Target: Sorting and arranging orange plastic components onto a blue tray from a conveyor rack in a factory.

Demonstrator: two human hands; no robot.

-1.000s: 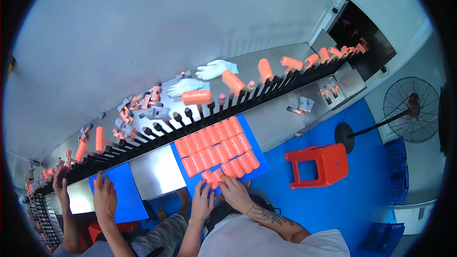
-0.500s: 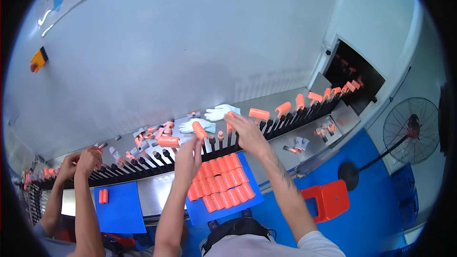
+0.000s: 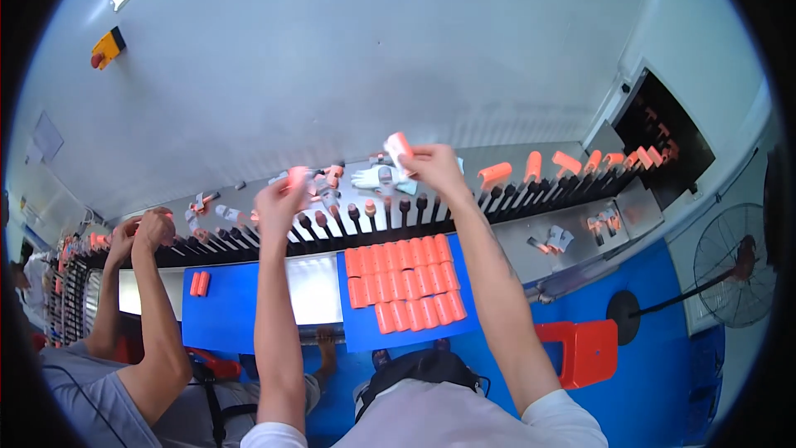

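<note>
My right hand (image 3: 436, 168) pinches an orange half-round plastic shell (image 3: 400, 146), tilted, with its pale inner side partly showing, above the row of black posts (image 3: 404, 214). My left hand (image 3: 279, 202) is closed at the fingertips on another orange shell (image 3: 297, 177), smeared by motion, above posts further left. Below the posts, several orange shells (image 3: 409, 284) lie in tight rows on a blue sheet (image 3: 358, 330). White gloves (image 3: 365, 179) rest on the metal ledge behind the posts, between my hands. Posts to the right of my right hand carry more orange shells (image 3: 496, 172).
At left, a co-worker's hands (image 3: 143, 232) work over the posts, near a second blue sheet (image 3: 220, 315) with two shells (image 3: 199, 284). Grey and orange pieces (image 3: 558, 240) lie on the right ledge. A red stool (image 3: 590, 355) and a fan (image 3: 734, 270) stand at right.
The view has shifted. My right hand has lifted its shell up off the posts. My left hand has moved left and away from me with a shell; nearby posts that bore shells are now bare.
</note>
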